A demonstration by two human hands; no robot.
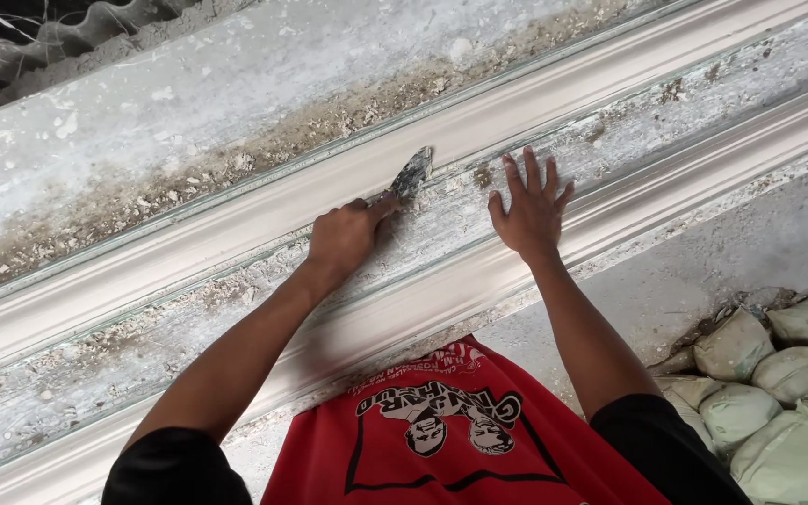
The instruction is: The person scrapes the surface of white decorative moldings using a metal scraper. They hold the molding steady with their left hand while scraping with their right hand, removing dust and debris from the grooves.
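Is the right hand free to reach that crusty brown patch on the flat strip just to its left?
Probably yes. The right hand lies flat and empty on the flat strip, and the brown patch sits bare just beside its thumb. The left hand and its scraper stay further left, out of the way.

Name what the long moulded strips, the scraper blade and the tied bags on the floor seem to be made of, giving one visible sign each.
Moulded strips: probably plaster, matt white, crumbly flakes alongside.
Scraper blade: likely metal, grey, thin, caked.
Bags: thin plastic, glossy, wrinkled, knotted; contents hidden.
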